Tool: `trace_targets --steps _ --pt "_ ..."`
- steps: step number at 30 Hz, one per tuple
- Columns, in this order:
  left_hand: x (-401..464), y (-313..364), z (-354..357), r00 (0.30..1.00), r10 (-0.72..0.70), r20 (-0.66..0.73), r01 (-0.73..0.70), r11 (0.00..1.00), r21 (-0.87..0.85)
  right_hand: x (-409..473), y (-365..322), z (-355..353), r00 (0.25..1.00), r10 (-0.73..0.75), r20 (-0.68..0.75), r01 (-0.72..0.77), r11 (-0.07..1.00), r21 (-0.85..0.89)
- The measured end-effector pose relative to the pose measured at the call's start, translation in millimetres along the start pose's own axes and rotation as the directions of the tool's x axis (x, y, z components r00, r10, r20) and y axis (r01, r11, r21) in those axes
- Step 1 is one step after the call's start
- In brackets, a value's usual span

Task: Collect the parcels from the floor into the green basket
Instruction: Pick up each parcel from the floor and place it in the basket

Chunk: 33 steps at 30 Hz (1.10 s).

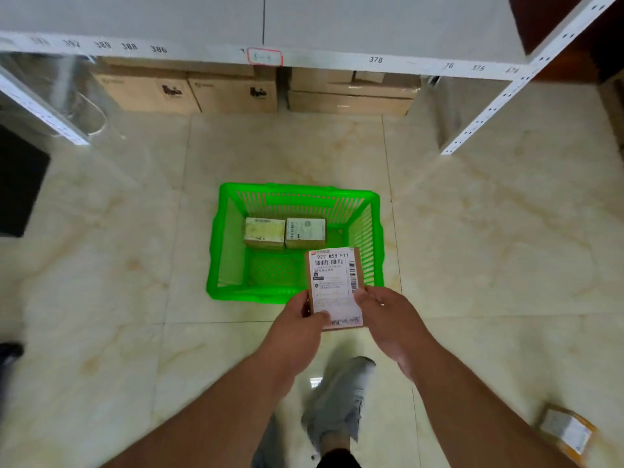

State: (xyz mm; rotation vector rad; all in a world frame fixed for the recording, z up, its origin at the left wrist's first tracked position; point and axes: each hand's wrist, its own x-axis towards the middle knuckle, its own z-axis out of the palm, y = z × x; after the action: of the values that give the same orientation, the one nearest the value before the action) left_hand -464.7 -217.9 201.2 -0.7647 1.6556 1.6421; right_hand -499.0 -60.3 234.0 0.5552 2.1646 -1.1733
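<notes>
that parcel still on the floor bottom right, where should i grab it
Probably across its two long edges, coming straight down from above. The parcel on the floor lies flat, label up, turned at an angle, with open floor tile all round it, so both edges are free. Both hands are full with the labelled parcel first.

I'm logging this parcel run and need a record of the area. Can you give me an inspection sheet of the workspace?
Surface: glossy tiled floor.
Job's things: green basket holds two parcels; a labelled parcel is held over its near edge; another parcel lies on the floor at right.
Clutter: nothing seen.
Grippers: left hand and right hand both grip the labelled parcel.
Cables: nothing seen.
Surroundings: numbered shelf, cardboard boxes beneath.
</notes>
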Motion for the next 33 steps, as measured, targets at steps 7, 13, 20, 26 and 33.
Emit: trace_targets --steps 7,13,20,26,33 --pt "25.7 31.0 -23.0 0.986 -0.107 -0.13 0.096 0.991 -0.089 56.7 -39.2 11.6 0.991 -0.069 0.116 0.085 0.987 -0.137" --pt "69.7 49.9 -27.2 0.966 -0.186 -0.178 0.166 0.979 -0.122 116.2 -56.5 15.5 0.973 -0.088 0.211 0.139 0.961 -0.239" --pt "127.2 41.4 -45.5 0.952 -0.246 -0.182 0.18 0.931 -0.319 186.9 -63.1 57.3 0.947 -0.088 0.308 0.232 0.852 -0.47" --pt "182.3 -2.7 -71.7 0.916 -0.351 -0.197 0.199 0.821 -0.536 234.6 -62.0 112.3 0.905 -0.067 0.421 0.325 0.747 -0.579" --pt "234.2 -50.4 -95.3 0.882 -0.462 -0.087 0.225 0.577 -0.785 271.7 -60.3 176.5 0.892 0.002 0.452 0.364 0.59 -0.721"
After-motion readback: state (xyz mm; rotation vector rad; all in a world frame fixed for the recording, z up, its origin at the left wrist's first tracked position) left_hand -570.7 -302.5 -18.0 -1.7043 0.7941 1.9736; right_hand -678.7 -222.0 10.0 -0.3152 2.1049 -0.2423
